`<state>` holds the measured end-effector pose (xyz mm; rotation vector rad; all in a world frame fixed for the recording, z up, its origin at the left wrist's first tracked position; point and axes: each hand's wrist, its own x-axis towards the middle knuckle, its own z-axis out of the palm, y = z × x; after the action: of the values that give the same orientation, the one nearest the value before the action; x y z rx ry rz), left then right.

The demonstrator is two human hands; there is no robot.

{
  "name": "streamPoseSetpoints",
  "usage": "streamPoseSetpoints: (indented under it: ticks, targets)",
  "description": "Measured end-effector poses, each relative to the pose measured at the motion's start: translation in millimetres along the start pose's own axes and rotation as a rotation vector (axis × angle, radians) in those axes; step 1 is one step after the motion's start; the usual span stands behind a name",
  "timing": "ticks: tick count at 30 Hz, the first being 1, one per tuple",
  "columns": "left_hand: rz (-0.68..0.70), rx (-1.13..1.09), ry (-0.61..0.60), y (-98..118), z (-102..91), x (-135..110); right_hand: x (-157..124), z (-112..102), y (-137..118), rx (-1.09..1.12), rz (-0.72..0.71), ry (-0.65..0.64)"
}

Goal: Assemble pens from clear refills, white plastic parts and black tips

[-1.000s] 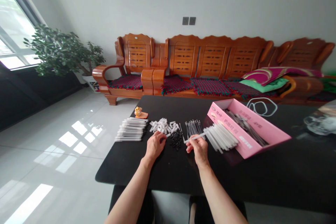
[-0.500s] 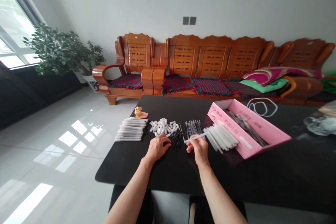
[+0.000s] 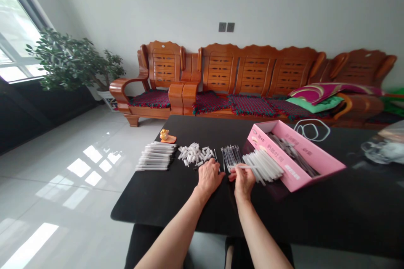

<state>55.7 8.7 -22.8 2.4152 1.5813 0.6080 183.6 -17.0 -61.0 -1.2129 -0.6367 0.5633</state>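
Observation:
My right hand (image 3: 244,180) is closed on a whitish translucent pen barrel (image 3: 235,167), held about level with its end pointing left. Close beside it, my left hand (image 3: 208,176) bends its fingers down onto the pile of small black pen parts, covering nearly all of them; whatever is in its fingertips is hidden. Beyond the left hand lies a heap of short white pen parts (image 3: 192,153). Thin dark pen refills (image 3: 231,154) lie in a row beyond the right hand. More translucent barrels (image 3: 264,166) are stacked just right of it.
A row of pens with black ends (image 3: 156,156) lies on the left of the black table (image 3: 158,201), near a small yellow figurine (image 3: 164,135). On the right stand a pink box (image 3: 298,159) holding dark sticks, a white looped band (image 3: 312,129) and a plastic bag (image 3: 383,149).
My left hand has moved right, from the edge of the black parts onto them and closer to my right hand. The right hand still holds the barrel, now slightly lower and more level.

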Motion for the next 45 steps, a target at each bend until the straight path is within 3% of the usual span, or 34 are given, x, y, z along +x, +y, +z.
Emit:
streamPoseSetpoints:
  ticks: [6,18,24,28,32,38,45]
  targets:
    - [-0.052,0.060,-0.017,5.0,8.2,0.1,1.0,0.0,1.6,0.017,0.036,-0.034]
    - [-0.179,0.051,-0.026,12.3,7.0,3.3,0.0,0.2,1.4,-0.004,0.015,-0.045]
    - [-0.243,0.014,0.092,-7.9,-5.1,11.7,-0.5,0.9,0.3,0.014,0.027,-0.058]
    - [-0.150,-0.230,0.214,-40.3,-11.4,4.4,-1.0,2.6,-1.5,0.058,0.052,-0.091]
    - [-0.059,-0.505,0.199,-64.5,-14.6,-12.1,0.9,3.1,-5.0,0.169,0.097,-0.107]
    - [-0.033,-0.553,0.201,-69.2,-17.4,-19.9,6.7,-2.0,-12.5,0.356,0.169,-0.121]
    - [0.032,-0.544,0.150,-67.9,-15.7,-19.0,7.9,-5.0,-12.3,0.395,0.169,-0.099]
